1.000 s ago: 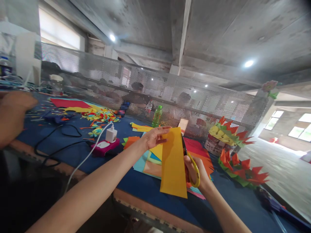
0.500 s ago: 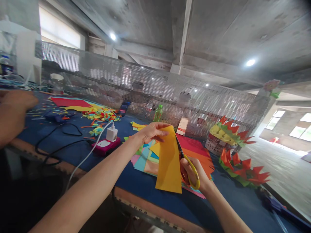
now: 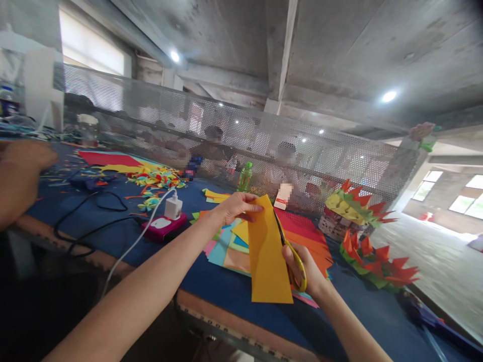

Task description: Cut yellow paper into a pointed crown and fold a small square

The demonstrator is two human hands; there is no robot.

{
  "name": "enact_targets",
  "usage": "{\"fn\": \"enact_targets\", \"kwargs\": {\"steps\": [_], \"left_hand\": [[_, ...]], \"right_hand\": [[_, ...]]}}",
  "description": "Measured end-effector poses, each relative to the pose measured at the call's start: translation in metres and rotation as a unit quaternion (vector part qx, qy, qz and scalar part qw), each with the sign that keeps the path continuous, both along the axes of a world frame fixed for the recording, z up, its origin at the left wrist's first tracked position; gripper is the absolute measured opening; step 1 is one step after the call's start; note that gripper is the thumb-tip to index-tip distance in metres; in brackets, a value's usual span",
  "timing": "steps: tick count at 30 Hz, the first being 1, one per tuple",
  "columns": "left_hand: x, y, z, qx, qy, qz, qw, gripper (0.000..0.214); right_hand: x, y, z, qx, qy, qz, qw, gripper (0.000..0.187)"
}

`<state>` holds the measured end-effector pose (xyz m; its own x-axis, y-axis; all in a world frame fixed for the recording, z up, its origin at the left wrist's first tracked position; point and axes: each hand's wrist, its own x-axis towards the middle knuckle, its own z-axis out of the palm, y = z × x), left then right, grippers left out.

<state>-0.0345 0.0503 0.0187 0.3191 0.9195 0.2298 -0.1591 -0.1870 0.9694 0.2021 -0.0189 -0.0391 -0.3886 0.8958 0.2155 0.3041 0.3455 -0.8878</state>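
Note:
My left hand (image 3: 240,207) pinches the top of a yellow paper strip (image 3: 268,261), which hangs down over the table edge side. In my right hand (image 3: 304,269) is a pair of scissors (image 3: 298,261) with yellow handles, my fingers in the loops. The blades lie along the strip's right edge, close to its top; whether they touch the paper I cannot tell. Behind the strip lies a pile of coloured paper, with light blue sheets (image 3: 221,247) on the left and red and orange sheets (image 3: 307,234) on the right.
Red-and-green folded paper flowers (image 3: 377,256) and a decorated basket (image 3: 341,216) stand at right. A magenta power socket (image 3: 165,229) with a white charger (image 3: 173,207), a green bottle (image 3: 245,176), a phone (image 3: 283,196) and paper scraps (image 3: 158,177) are on the table. Another person's hand (image 3: 28,161) is at left.
The strip's lower end has swung a little to the right. The scissors have turned slightly, with their handles now steeper. My left hand stays almost in place.

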Motion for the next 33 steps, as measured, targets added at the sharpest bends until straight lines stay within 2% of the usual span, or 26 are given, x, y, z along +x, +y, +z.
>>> {"fn": "enact_targets", "kwargs": {"steps": [4,7,12,16,22,26,33], "left_hand": [[-0.007,-0.003,0.006,0.009,0.043,-0.005,0.999,0.043],[-0.013,-0.002,0.008,-0.02,0.04,-0.024,0.999,0.042],[-0.012,0.003,0.004,-0.053,0.014,0.006,0.998,0.041],[-0.008,0.004,0.002,-0.043,-0.012,-0.001,0.999,0.039],[-0.007,0.003,0.001,-0.021,-0.024,-0.01,0.999,0.036],[-0.006,0.003,0.0,-0.009,-0.013,-0.022,1.0,0.034],[0.003,-0.004,-0.001,-0.01,0.012,-0.026,1.0,0.039]], "right_hand": [[0.001,0.003,-0.001,-0.005,-0.008,-0.002,1.0,0.064],[0.004,0.007,-0.006,-0.001,-0.014,0.007,1.0,0.062],[0.005,0.005,-0.008,-0.002,-0.02,0.031,0.999,0.062],[0.005,0.001,-0.002,0.001,-0.031,0.056,0.998,0.063],[0.008,0.0,0.004,0.076,-0.079,0.062,0.992,0.067],[0.009,-0.001,0.005,0.087,-0.085,0.044,0.992,0.066],[0.008,0.003,0.0,0.057,-0.034,0.082,0.994,0.068]]}}
